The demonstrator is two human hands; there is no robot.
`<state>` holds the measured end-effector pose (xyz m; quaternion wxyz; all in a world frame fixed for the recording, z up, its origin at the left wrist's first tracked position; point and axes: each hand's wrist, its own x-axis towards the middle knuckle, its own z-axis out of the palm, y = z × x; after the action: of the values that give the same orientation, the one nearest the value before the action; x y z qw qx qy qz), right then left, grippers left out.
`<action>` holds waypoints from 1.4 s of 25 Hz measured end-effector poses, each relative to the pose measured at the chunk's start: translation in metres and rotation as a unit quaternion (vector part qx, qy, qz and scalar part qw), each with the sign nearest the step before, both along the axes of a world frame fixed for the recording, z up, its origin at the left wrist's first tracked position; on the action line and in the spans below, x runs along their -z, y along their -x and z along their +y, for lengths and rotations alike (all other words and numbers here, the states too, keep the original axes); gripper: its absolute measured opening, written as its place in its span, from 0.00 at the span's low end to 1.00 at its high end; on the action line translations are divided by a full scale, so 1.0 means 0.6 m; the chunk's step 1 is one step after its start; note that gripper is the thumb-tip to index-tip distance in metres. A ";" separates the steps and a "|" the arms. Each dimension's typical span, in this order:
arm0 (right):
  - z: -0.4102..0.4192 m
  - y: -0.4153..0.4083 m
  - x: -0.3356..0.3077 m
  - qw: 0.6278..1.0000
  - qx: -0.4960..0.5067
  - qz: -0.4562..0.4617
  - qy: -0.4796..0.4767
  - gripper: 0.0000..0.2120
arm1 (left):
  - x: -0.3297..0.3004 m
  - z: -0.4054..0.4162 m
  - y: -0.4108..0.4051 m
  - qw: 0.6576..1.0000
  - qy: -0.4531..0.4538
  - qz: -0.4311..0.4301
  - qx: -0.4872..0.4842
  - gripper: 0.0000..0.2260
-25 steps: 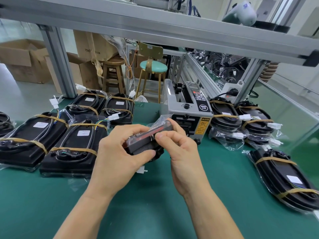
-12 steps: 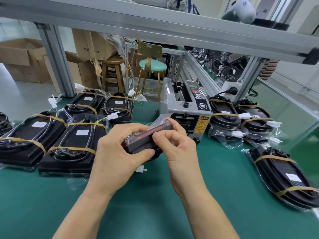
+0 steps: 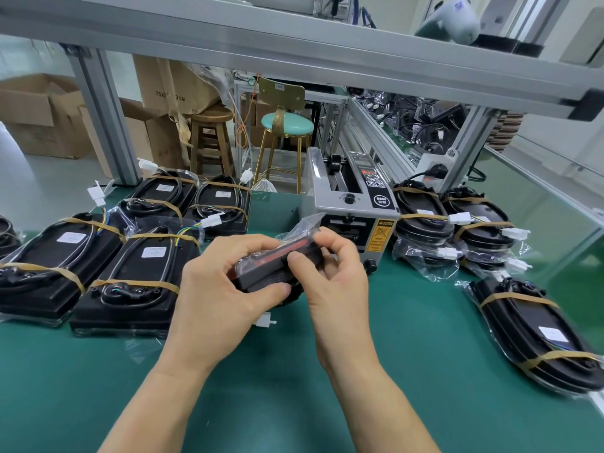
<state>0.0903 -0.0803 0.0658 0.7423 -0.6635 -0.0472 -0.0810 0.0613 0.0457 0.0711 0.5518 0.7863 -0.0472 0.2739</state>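
Note:
Above the green table (image 3: 294,403) I hold a small black part with a red strip (image 3: 273,268), wrapped in a clear plastic bag. My left hand (image 3: 219,295) grips its left end, thumb underneath. My right hand (image 3: 336,273) pinches the right end between thumb and curled fingers. A white connector (image 3: 266,321) hangs below the part. Much of the part is hidden by my fingers.
Several black bagged units bound with tan bands lie at left (image 3: 137,279) and right (image 3: 539,335). A grey tape dispenser machine (image 3: 353,204) stands just behind my hands. Aluminium frame posts (image 3: 104,119), stools and cardboard boxes are beyond the table's far edge.
My hands and the part have stayed almost in place. My right thumb and fingers have shifted slightly along the part's right end.

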 end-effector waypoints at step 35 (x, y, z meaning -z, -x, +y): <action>-0.011 0.022 0.020 0.774 0.191 -0.396 0.455 0.20 | -0.001 0.009 0.000 0.999 0.040 0.006 0.006 0.19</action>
<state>0.0769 -0.0871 0.0539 0.2386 -0.8286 -0.2410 -0.4455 0.0613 0.0513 0.0717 0.5845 0.7651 -0.0379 0.2674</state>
